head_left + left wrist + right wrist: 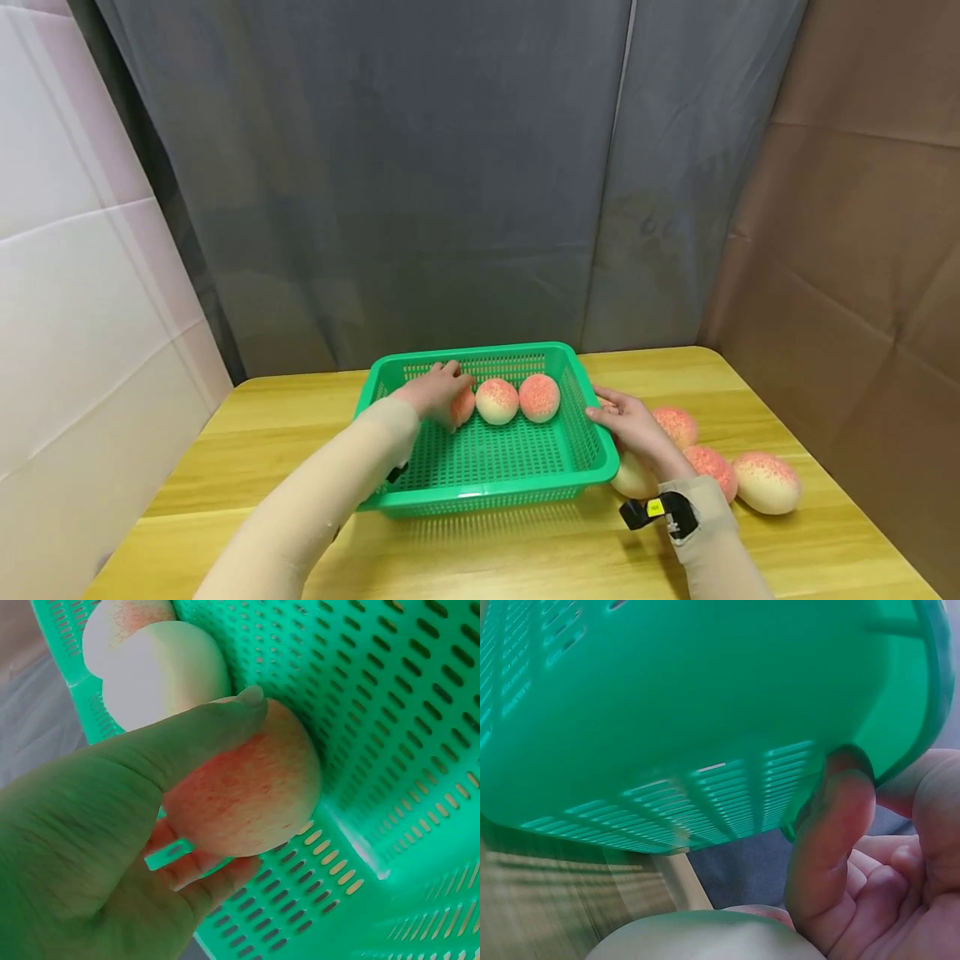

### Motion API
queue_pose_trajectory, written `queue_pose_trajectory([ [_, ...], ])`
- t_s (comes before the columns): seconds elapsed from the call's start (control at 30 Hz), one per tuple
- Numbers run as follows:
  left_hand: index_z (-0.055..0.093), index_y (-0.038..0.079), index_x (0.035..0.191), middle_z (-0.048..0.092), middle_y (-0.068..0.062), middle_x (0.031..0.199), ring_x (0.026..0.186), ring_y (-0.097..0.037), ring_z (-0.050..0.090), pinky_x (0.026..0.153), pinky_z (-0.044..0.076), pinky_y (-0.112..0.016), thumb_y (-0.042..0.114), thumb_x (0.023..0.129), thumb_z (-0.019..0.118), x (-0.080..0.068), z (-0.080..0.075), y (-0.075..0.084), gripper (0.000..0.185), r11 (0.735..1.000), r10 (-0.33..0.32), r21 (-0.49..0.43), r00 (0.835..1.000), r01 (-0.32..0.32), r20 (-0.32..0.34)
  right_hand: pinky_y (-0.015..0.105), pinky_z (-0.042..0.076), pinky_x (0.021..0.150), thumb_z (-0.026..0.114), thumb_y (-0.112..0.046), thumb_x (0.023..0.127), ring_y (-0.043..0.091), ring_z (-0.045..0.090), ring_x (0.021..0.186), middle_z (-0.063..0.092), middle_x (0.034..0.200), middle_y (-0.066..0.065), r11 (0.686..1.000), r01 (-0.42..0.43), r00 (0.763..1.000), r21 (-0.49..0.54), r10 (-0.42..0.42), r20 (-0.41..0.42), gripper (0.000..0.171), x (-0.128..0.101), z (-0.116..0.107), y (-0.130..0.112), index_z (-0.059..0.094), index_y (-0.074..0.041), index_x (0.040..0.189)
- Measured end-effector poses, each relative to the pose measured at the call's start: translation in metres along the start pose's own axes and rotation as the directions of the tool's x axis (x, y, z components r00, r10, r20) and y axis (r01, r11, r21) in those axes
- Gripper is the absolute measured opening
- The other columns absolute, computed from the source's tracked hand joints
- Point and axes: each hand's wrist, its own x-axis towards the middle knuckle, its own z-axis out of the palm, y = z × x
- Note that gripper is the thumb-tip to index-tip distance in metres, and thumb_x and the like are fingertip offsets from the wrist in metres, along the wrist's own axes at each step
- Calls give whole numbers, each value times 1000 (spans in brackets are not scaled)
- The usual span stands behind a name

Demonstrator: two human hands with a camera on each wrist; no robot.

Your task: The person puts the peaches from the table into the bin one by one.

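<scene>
A green plastic basket (487, 492) with slotted walls stands on the wooden table. Inside it, my left hand (433, 392) holds a pink peach (247, 787), thumb across its top and fingers beneath in the left wrist view. Right of that hand, a cream-and-pink peach (497, 401) and a pinker peach (539, 397) lie side by side along the far part of the basket. My right hand (633, 425) pinches the basket's right rim between thumb and fingers; the right wrist view shows this rim (939, 682) close up.
Several more peaches lie on the table right of the basket, among them a cream one (767, 482) and a pink one (675, 427), close around my right forearm. A grey curtain (450, 183) hangs behind the wooden table (247, 450), with a brown cloth (855, 233) at the right.
</scene>
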Motion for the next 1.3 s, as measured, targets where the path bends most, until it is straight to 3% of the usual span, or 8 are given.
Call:
queue_pose_trajectory([
  [0.27,51,17,141,39,-10,132,107,-26,49,76,50,-37,19,78,82,-31,-39,-10,70,992,-4,-123,998,-3,-63,37,57,69,56,-15,99,31,69,84,67,102,27,1000,3,1000,3,-3,22,64,4,2,4,23,8,149],
  [0.43,36,22,151,38,-14,136,95,-26,59,80,50,-45,36,83,78,-60,-62,-27,81,981,-83,-184,988,58,-133,39,58,70,56,-16,99,34,69,87,66,107,29,1000,-13,1000,10,12,15,63,6,1,4,25,7,149],
  [0.6,30,17,153,34,-23,140,85,-30,61,78,50,-51,42,86,72,-91,-65,-48,83,961,-173,-245,968,125,-184,37,57,72,57,-17,99,32,69,87,67,102,27,1000,-6,1000,-17,6,2,63,9,-2,1,25,8,149],
  [0.7,31,11,152,35,-27,137,86,-32,61,78,50,-53,44,88,69,-106,-59,-58,82,954,-200,-266,956,139,-216,37,57,73,56,-17,99,32,69,88,67,102,27,1000,-6,1000,-17,6,-4,64,10,-4,0,25,8,149],
  [0.8,29,8,152,38,-29,134,77,-28,60,68,53,-46,47,90,65,-117,-47,-68,82,927,-249,-333,946,171,-208,38,57,72,57,-16,99,34,68,88,67,103,28,1000,-9,1000,-3,9,-11,63,10,-6,0,25,8,149],
  [0.93,24,4,152,49,-28,124,62,-23,58,50,52,-35,47,94,59,-130,-27,-75,80,864,-327,-454,929,218,-175,38,57,72,57,-15,99,33,68,88,66,102,27,1000,-12,1000,0,12,-11,63,11,-5,1,25,8,149],
  [1.07,21,2,152,61,-21,103,65,-24,60,46,52,-34,51,98,50,-139,-6,-75,79,792,-384,-562,911,241,-151,39,57,72,56,-15,99,32,69,88,67,102,26,1000,-17,1000,0,17,-6,63,10,-5,0,24,8,149],
  [1.3,13,6,155,61,-19,94,61,-26,64,51,55,-39,60,98,41,-148,14,-61,83,575,-454,-782,889,243,-58,39,57,74,57,-16,99,33,68,91,65,108,30,1000,-27,1000,11,27,-11,64,9,-6,-3,24,8,149],
])
